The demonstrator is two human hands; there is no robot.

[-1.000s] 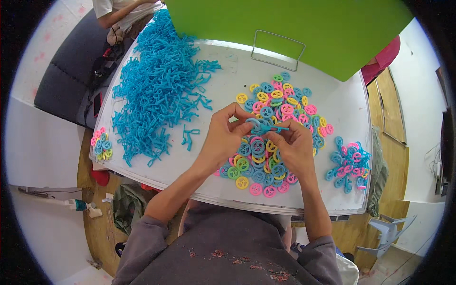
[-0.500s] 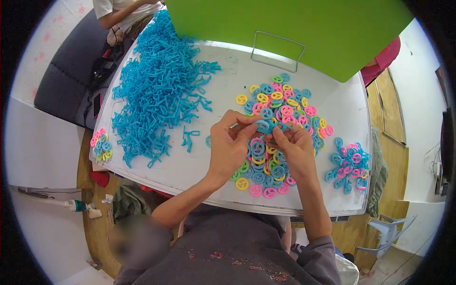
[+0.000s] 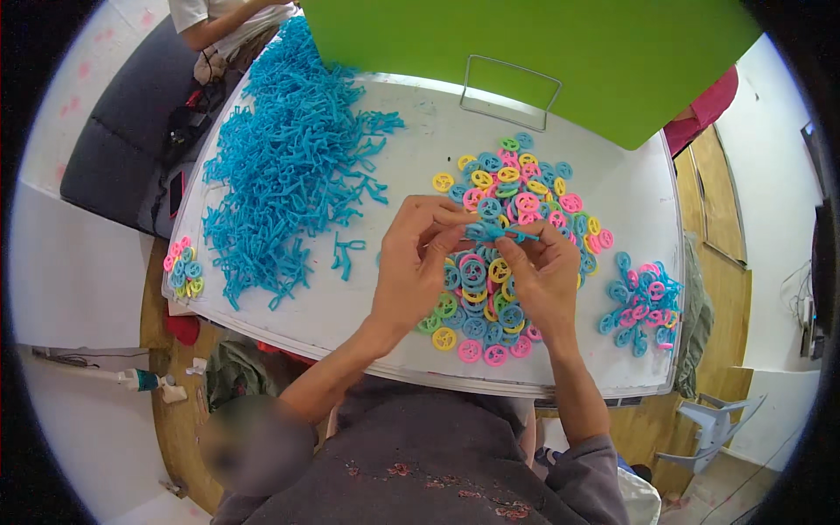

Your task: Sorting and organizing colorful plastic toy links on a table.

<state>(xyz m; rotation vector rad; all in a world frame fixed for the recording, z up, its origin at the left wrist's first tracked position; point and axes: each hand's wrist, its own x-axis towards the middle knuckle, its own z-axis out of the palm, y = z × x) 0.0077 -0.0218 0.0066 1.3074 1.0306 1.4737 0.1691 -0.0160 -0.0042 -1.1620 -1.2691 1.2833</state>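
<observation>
My left hand [image 3: 418,262] pinches a small blue plastic wheel [image 3: 481,231] between thumb and fingers. In my right hand [image 3: 544,273] is a blue forked plastic piece [image 3: 521,234], pinched between thumb and forefinger. The two parts meet between my fingertips, above the pile of colored wheels [image 3: 472,328]; fingers hide whether they are joined. That pile mixes blue, pink, yellow and green spoked wheels. At the left lies a large heap of blue forked pieces [image 3: 289,149].
Forked pieces with wheels on them form a small cluster [image 3: 643,302] at the right. A few wheels [image 3: 184,269] lie at the table's left corner. A green board [image 3: 542,61] with a wire handle [image 3: 512,92] stands at the back. Another person's arm [image 3: 219,31] shows at far left.
The wheel in my left hand has tilted from face-up to nearly edge-on against the forked piece. My left hand has turned slightly; both hands stay over the wheel pile.
</observation>
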